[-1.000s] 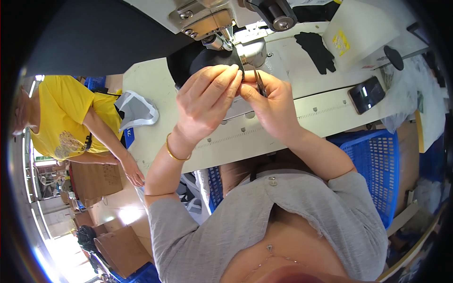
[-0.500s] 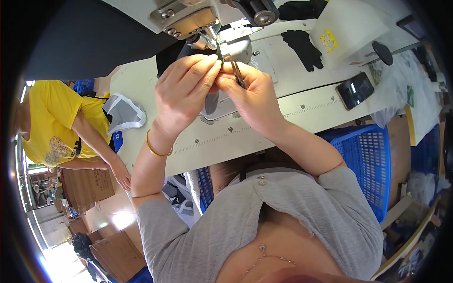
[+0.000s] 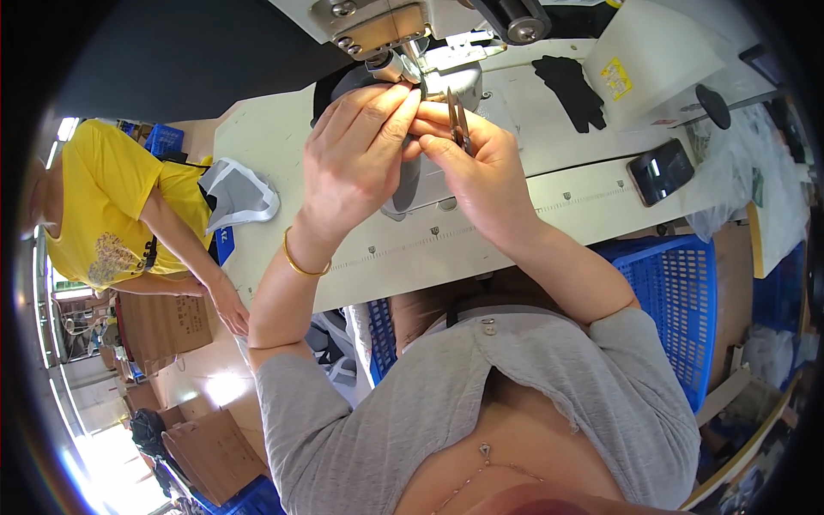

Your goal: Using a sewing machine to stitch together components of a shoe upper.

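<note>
My left grip (image 3: 356, 163) is pinched shut at the fingertips on the edge of the dark cloth (image 3: 348, 81), which sits at the machine (image 3: 386, 30), just under its head. My right grip (image 3: 485, 167) is curled around the snips (image 3: 457, 124), their points slightly apart, close beside my left fingertips. Farther right on the counter (image 3: 275, 137) lie a black glove (image 3: 571, 93) and a phone (image 3: 661, 172).

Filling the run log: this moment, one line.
left hand: pinching cloth; right hand: holding snips; site: at sewing machine; phone: on table
</note>
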Tool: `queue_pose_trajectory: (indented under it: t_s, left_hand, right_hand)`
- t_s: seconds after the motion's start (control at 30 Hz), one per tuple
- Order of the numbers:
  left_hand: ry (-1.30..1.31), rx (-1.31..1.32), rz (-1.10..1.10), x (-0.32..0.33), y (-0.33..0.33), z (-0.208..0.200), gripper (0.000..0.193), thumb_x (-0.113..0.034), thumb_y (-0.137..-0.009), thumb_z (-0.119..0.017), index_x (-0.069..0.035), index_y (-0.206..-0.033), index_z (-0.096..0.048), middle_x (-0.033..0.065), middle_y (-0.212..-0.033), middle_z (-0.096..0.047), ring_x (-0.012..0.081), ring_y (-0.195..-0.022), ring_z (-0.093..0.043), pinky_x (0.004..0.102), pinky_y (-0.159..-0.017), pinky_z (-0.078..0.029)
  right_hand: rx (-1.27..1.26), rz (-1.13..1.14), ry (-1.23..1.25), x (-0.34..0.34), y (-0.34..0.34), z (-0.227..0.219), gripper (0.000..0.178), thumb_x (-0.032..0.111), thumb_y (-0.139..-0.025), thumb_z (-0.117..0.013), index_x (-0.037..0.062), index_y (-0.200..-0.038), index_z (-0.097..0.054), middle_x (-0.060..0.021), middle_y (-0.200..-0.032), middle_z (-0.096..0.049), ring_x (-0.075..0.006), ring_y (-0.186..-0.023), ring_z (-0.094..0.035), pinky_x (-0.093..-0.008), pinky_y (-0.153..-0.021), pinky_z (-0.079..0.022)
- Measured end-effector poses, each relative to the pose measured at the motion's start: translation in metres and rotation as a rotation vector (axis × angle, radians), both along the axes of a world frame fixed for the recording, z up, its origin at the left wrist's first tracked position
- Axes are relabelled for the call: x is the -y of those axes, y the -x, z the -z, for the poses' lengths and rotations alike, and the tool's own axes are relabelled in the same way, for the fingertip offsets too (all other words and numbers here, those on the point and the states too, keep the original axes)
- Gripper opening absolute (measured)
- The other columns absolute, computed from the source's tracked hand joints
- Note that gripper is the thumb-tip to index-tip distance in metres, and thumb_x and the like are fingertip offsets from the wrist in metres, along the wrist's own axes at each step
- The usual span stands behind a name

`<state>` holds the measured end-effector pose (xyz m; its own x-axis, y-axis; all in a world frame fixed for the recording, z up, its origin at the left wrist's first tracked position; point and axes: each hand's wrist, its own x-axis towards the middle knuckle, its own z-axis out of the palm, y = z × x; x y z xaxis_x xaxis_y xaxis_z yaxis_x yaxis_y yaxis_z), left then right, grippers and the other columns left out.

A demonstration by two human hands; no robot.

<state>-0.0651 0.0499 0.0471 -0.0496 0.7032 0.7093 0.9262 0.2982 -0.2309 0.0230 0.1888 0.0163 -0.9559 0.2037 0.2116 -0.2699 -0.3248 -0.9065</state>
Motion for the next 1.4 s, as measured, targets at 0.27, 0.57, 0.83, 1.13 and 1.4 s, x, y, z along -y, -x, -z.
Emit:
queue_pose_trajectory:
  t_s: [0.27, 0.57, 0.83, 1.13, 1.4]
  left_hand:
    - [-0.055, 0.125, -0.02, -0.001, 0.003, 0.006, 0.04, 0.013, -0.065, -0.061, 0.004, -0.104, -0.069, 0.0133, -0.103, -0.067, 0.0307, -0.095, -0.065, 0.0377, -0.081, -0.054]
    - [-0.055, 0.12, -0.04, 0.0, 0.009, 0.01, 0.038, 0.002, -0.067, -0.066, 0.003, -0.104, -0.068, 0.0119, -0.105, -0.066, 0.0288, -0.096, -0.064, 0.0375, -0.08, -0.054]
    - [-0.141, 0.596, 0.001, 0.031, 0.074, -0.012, 0.016, -0.004, -0.089, -0.057, -0.001, -0.098, -0.069, 0.0115, -0.078, -0.067, 0.0174, -0.068, -0.06, 0.0296, -0.064, -0.048]
    - [0.759, 0.628, -0.26, -0.002, 0.134, -0.036, 0.028, -0.026, -0.094, -0.061, -0.006, -0.112, -0.063, 0.006, -0.094, -0.066, 0.0138, -0.084, -0.058, 0.0305, -0.08, -0.048]
    - [0.653, 0.948, -0.206, 0.045, 0.072, -0.075, 0.02, -0.021, -0.086, -0.069, -0.005, -0.087, -0.058, 0.0026, -0.076, -0.06, 0.01, -0.071, -0.052, 0.0271, -0.066, -0.044]
  right_hand:
    - [-0.045, 0.016, 0.012, 0.004, 0.003, 0.005, 0.034, 0.001, -0.09, -0.049, -0.0059, -0.122, -0.06, -0.0116, -0.109, -0.069, -0.0105, -0.091, -0.066, -0.0228, -0.077, -0.05]
    - [-0.024, -0.011, 0.012, 0.002, 0.001, 0.002, 0.035, 0.001, -0.09, -0.046, -0.007, -0.122, -0.06, -0.0103, -0.109, -0.069, -0.0106, -0.093, -0.065, -0.0244, -0.08, -0.05]
    - [-0.169, 0.247, -0.386, -0.004, -0.004, 0.012, 0.03, -0.001, -0.085, -0.052, -0.0021, -0.113, -0.062, -0.0118, -0.112, -0.068, -0.0188, -0.088, -0.067, -0.0281, -0.077, -0.051]
    - [-0.442, 0.201, -0.939, 0.012, 0.0, 0.012, 0.035, -0.003, -0.074, -0.067, 0.0056, -0.108, -0.061, -0.0108, -0.124, -0.061, -0.0299, -0.084, -0.067, -0.0351, -0.071, -0.054]
    - [-0.38, 0.202, -0.884, 0.001, 0.006, 0.01, 0.016, 0.012, -0.081, -0.068, 0.0055, -0.095, -0.066, -0.0106, -0.084, -0.067, -0.031, -0.072, -0.065, -0.038, -0.062, -0.052]
